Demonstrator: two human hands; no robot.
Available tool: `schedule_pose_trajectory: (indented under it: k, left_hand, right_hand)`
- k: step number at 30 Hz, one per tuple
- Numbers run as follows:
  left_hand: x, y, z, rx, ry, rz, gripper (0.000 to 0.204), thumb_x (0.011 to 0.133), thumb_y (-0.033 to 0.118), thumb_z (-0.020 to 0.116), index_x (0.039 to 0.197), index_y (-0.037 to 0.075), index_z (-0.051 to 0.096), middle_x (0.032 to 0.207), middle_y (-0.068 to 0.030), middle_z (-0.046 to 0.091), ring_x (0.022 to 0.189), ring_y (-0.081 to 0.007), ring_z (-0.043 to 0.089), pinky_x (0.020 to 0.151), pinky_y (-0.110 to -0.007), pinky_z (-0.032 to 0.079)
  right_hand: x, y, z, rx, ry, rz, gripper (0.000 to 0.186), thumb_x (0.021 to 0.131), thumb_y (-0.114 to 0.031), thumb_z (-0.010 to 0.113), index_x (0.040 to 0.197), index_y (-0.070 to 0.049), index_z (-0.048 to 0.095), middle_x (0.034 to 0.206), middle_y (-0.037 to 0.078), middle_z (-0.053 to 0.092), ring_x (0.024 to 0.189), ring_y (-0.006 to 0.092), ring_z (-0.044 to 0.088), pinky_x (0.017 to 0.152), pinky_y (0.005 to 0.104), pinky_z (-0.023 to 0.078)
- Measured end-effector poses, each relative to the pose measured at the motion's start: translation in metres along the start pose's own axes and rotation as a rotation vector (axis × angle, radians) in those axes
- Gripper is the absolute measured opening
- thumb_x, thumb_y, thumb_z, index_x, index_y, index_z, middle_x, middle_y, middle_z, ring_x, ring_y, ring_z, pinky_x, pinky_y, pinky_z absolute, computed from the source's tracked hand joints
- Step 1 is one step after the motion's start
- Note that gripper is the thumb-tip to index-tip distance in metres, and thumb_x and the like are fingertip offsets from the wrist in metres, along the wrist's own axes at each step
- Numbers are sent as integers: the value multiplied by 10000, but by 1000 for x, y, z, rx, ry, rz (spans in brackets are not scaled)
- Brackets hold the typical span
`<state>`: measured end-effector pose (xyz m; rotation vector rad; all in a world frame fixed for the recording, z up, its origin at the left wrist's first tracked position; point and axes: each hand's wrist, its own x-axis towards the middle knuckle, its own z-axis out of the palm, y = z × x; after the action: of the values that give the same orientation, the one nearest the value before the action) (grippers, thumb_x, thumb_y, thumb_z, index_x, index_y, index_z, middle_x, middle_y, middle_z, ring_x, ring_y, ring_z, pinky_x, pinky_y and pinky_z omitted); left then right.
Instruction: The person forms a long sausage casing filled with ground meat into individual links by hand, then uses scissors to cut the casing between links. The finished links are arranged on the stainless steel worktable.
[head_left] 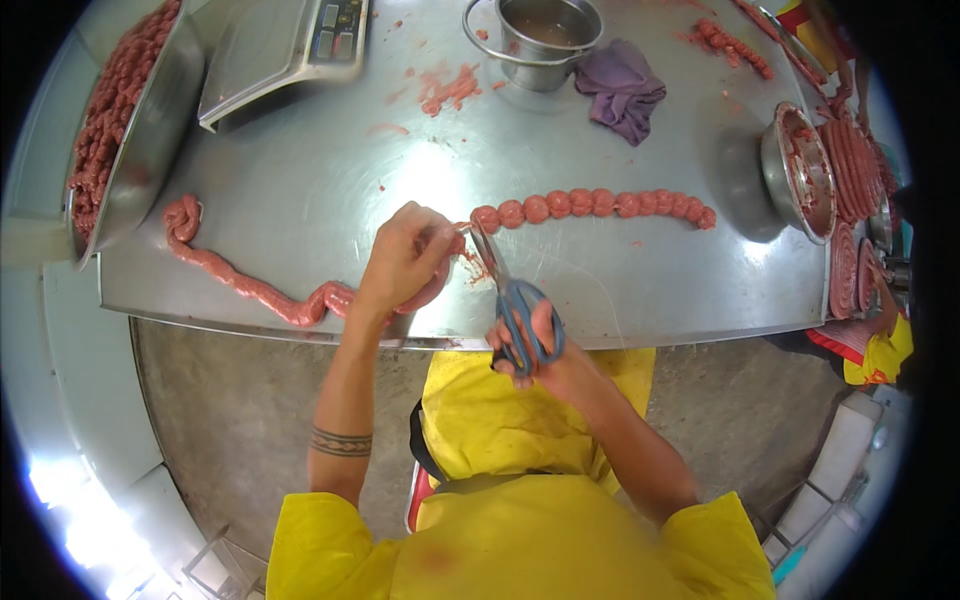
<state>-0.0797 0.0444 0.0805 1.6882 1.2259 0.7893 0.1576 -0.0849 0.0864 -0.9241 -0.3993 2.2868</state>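
Pinched between the fingers of my left hand (410, 260) is the end of a long, untied raw sausage (250, 282), which snakes leftward along the steel table (300, 170). My right hand (530, 345) grips grey-blue handled scissors (520, 305), their blades reaching up to the casing beside my left fingers, where a chain of tied, round sausage links (580, 203) begins and stretches to the right. A thin pale string trails over the table below the links.
A steel tub of ground meat (125, 110) and a scale (270, 70) stand left; a steel pot (545, 40) and purple cloth (620, 90) at the back. Rightward are a steel bowl (785, 175), coiled sausages (850, 160) and a co-worker in yellow (880, 355).
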Motion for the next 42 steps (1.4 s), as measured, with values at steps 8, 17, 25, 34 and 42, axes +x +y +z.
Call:
schedule_pose_trajectory:
  k: [8, 17, 25, 34, 42]
  left_hand:
    - [-6, 10, -1, 238, 44, 47, 144, 937, 164, 718, 1006, 51, 774, 928, -131, 669, 810, -291, 657, 746, -401, 530]
    - [31, 26, 16, 337, 68, 86, 315, 879, 197, 781, 1137, 23, 738, 1025, -142, 716, 931, -298, 694, 802, -399, 558]
    - [24, 36, 72, 160, -32, -251, 301, 845, 147, 841, 1086, 9, 725, 913, -148, 760, 822, -215, 740, 775, -331, 572]
    - [-37, 60, 76, 249, 108, 57, 230, 912, -4, 692, 1141, -17, 713, 1023, -139, 754, 990, -240, 732, 932, -387, 565]
    - [-34, 52, 108, -1182, -109, -154, 274, 905, -51, 685, 1176, -43, 722, 1075, -158, 741, 1052, -218, 704, 905, -323, 545]
  right_hand:
    - [26, -18, -40, -227, 112, -225, 240, 1034, -302, 675, 1131, -102, 584, 983, -4, 588, 816, 94, 576, 615, 232, 445]
    - [-224, -130, -353, -1466, 1626, -313, 416, 913, -413, 791, 1028, -19, 723, 867, 88, 677, 753, 190, 622, 698, 364, 496]
    - [-211, -141, -298, -1753, 1727, -552, 421, 953, -433, 730, 1063, -27, 743, 855, 187, 735, 787, 309, 703, 745, 390, 548]
    - [-101, -20, -73, -1669, 399, -685, 102, 871, -140, 773, 945, -83, 733, 933, 63, 657, 956, 264, 612, 905, 400, 453]
    - [-68, -62, -26, -505, 358, -351, 203, 1012, -83, 618, 1191, 7, 656, 930, 23, 642, 819, 83, 571, 740, 270, 490]
